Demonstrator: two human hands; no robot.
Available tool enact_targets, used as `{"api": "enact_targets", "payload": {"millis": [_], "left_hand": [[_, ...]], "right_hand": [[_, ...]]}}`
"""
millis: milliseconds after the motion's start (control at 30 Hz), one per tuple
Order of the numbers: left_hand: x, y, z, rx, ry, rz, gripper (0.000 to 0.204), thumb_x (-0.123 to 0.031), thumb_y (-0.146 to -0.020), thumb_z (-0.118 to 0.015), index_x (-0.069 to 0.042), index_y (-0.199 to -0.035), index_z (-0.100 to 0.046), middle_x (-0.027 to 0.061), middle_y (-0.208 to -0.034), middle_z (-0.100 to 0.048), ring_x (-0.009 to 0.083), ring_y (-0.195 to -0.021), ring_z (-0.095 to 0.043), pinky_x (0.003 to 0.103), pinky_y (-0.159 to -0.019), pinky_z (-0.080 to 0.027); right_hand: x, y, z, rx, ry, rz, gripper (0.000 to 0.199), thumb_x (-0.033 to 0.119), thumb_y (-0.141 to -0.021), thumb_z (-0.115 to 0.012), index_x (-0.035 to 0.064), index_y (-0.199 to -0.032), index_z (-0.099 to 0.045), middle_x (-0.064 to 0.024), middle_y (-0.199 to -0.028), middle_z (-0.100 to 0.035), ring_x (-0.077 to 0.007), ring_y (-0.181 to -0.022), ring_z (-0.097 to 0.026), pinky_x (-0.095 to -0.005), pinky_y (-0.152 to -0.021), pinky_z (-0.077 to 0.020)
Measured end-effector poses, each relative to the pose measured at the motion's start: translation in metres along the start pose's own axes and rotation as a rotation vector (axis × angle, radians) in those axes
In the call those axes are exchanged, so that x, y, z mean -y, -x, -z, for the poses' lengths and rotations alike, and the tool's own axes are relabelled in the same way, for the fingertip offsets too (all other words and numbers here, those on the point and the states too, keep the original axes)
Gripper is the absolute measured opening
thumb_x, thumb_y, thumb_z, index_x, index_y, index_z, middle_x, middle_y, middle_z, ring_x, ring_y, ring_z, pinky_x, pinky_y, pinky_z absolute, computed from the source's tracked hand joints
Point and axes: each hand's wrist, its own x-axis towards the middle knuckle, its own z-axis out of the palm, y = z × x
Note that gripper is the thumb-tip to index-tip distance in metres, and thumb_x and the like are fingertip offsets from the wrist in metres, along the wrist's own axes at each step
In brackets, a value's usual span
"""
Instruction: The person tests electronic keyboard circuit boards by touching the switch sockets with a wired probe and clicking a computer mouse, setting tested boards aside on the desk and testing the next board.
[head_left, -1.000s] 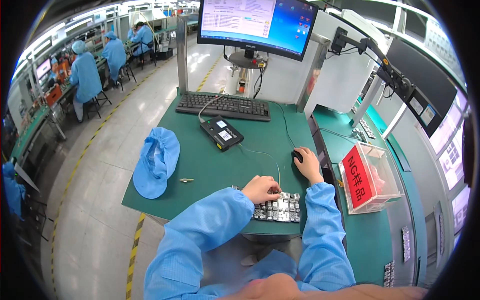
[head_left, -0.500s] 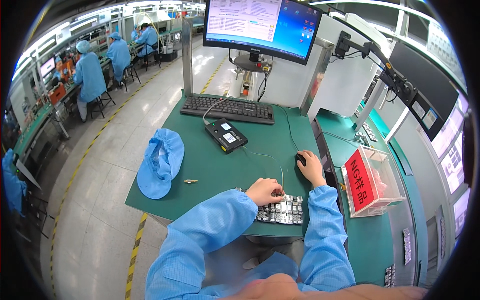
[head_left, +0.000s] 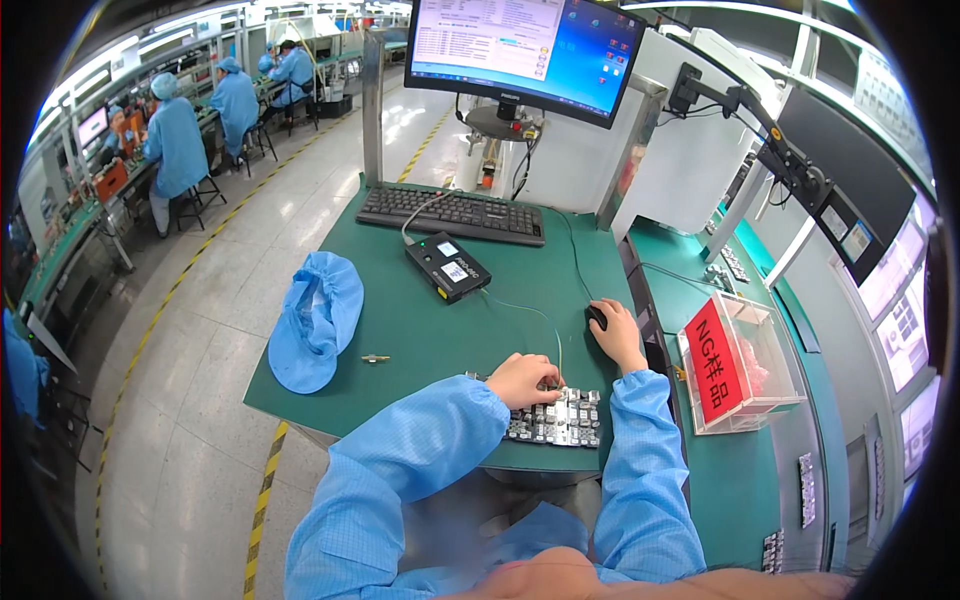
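Observation:
My left hand [head_left: 524, 381] is closed over a panel of small circuit boards [head_left: 556, 424], fingertips pinched at the end of a thin cable [head_left: 556, 338]. What tips that cable is hidden under the fingers. From there the cable runs up to a black box-shaped device [head_left: 447, 267] with white labels and a yellow mark. My right hand [head_left: 618, 338] is wrapped round a black computer mouse [head_left: 597, 318] on the green mat, right of the panel.
Behind the device lie a black keyboard [head_left: 450, 215] and a monitor [head_left: 515, 55] that is on. A blue cap [head_left: 317, 322] and a small brass-coloured fitting [head_left: 375, 359] are at left. A clear box with a red label [head_left: 717, 358] stands right. Several people work far left.
The whole view has shifted slightly, moving the bench a little left in the picture. Both hands keep their places on the cable end and the mouse.

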Motion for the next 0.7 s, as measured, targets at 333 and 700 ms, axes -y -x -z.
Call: {"api": "enact_targets", "payload": {"millis": [333,700], "left_hand": [[-0.0023,0.0004,0.0047,0.013,0.020,0.003,0.026,-0.034,-0.082,-0.068,-0.012,-0.096,-0.069,0.0030,-0.084,-0.062,0.0167,-0.079,-0.062,0.031,-0.072,-0.047],[-0.0008,-0.0020,0.0026,0.020,0.014,0.010,0.026,-0.035,-0.082,-0.068,-0.013,-0.096,-0.069,0.0025,-0.083,-0.061,0.0158,-0.080,-0.062,0.031,-0.074,-0.046]], "right_hand": [[-0.0009,-0.0025,-0.0032,-0.023,-0.003,0.027,0.034,0.020,-0.077,-0.065,0.0136,-0.111,-0.063,-0.0082,-0.115,-0.060,-0.0325,-0.099,-0.058,-0.0416,-0.085,-0.0482],[-0.0050,-0.0022,-0.0042,-0.019,-0.015,0.017,0.036,0.021,-0.076,-0.065,0.0139,-0.111,-0.064,-0.0092,-0.117,-0.060,-0.0329,-0.102,-0.058,-0.0421,-0.087,-0.0480]]}}
